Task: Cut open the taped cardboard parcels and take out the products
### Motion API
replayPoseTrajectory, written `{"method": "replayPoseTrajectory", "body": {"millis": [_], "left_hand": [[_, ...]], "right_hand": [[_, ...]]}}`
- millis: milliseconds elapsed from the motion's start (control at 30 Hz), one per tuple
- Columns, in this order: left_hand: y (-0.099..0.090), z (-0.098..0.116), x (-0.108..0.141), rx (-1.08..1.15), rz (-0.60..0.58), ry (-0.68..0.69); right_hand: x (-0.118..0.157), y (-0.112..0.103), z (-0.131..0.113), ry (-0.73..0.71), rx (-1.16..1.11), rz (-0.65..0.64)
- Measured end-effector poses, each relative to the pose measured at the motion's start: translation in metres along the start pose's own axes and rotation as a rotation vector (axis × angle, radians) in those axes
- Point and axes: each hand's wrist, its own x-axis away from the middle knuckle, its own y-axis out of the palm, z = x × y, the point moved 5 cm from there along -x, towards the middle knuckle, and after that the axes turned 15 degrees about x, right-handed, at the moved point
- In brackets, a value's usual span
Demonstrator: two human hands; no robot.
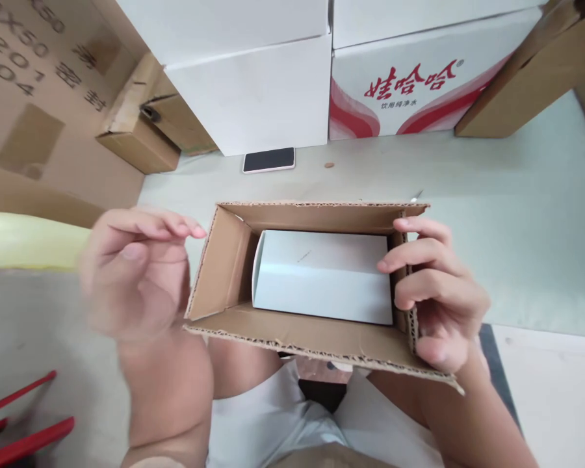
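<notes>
An open cardboard box (219,266) is tilted toward me in the middle of the view, its cut rims rough. Inside it lies a smaller white box (322,276), nearer the right end than the left. My right hand (433,286) grips the cardboard box by its right wall, fingers over the rim and inside, thumb outside. Beside the left wall, my left hand (141,273) is raised with its fingers apart, partly blurred, holding nothing. Its fingertips are close to the left rim; whether they touch it I cannot tell.
A phone (269,160) lies on the pale green table (517,260), near a small brown piece (329,165). White cartons (273,97) and brown cartons (39,117) stand behind and left. Red bars (29,442) show at the lower left.
</notes>
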Motion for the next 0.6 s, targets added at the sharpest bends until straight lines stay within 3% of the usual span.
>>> {"method": "replayPoseTrajectory", "body": {"millis": [67, 133, 200, 267, 400, 500, 600], "left_hand": [[0.027, 0.032, -0.002, -0.144, -0.163, 0.03], [0.064, 0.045, -0.002, -0.46, -0.512, -0.125], [0.089, 0.037, 0.003, -0.851, -0.868, -0.364], [0.098, 0.021, 0.004, -1.201, -1.047, -0.521], [0.103, -0.013, 0.001, -1.6, -1.095, -0.484], [0.102, -0.029, 0.01, -1.609, -1.111, -0.587], [0.098, -0.027, 0.012, -1.506, -0.988, -0.695]], "right_hand": [[0.001, -0.001, 0.002, -0.013, -0.026, 0.018], [0.003, -0.001, 0.005, -0.021, -0.056, 0.043], [0.005, 0.0, 0.009, -0.01, -0.07, 0.055], [0.007, 0.001, 0.012, 0.021, -0.064, 0.05], [0.01, 0.003, 0.013, 0.053, -0.052, 0.027], [0.011, 0.004, 0.013, 0.07, -0.048, 0.013], [0.01, 0.006, 0.015, 0.086, -0.045, 0.018]]}}
